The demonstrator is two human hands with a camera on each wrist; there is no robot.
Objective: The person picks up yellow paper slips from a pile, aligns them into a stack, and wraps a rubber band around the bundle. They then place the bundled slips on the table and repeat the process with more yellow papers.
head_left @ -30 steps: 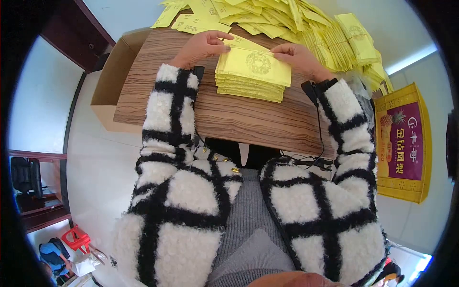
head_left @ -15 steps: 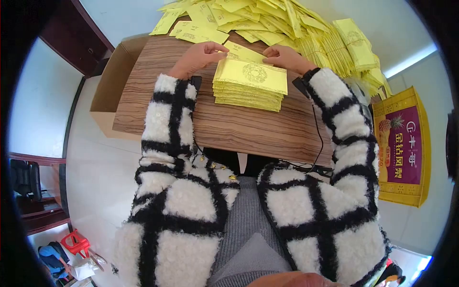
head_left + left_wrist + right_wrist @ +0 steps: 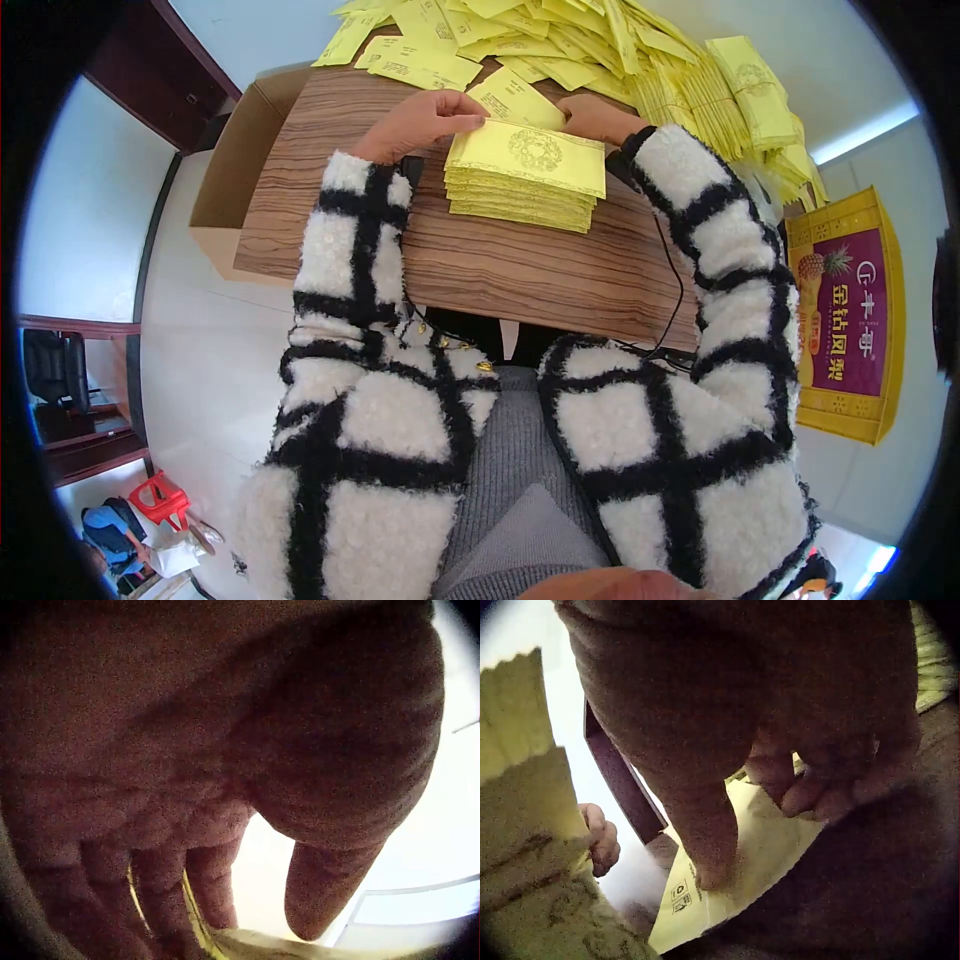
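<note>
Reaching forward over the desk point(image 3: 500, 260), I have both forearms stretched out in their black-and-white fuzzy sleeves, wrists bent down toward a single yellow envelope point(image 3: 512, 100) that lies just beyond the neat stack of yellow envelopes point(image 3: 525, 172); my left hand point(image 3: 420, 118) pinches the envelope's near left edge, fingers curled and thumb tucked under, as the left wrist view shows with a yellow edge between the fingers; my right hand point(image 3: 597, 115) grasps the same envelope at its right side, thumb pressed flat on its printed face in the right wrist view point(image 3: 705, 855), the other fingers curled above it; one stack sits in front of me, its top envelope bearing a round emblem; behind it a loose heap of yellow envelopes point(image 3: 600, 50) spreads across the far desk, too many to count; one open cardboard box point(image 3: 235, 170) stands at the desk's left edge; one yellow crate point(image 3: 850, 320) with a pineapple label stands at my right.
</note>
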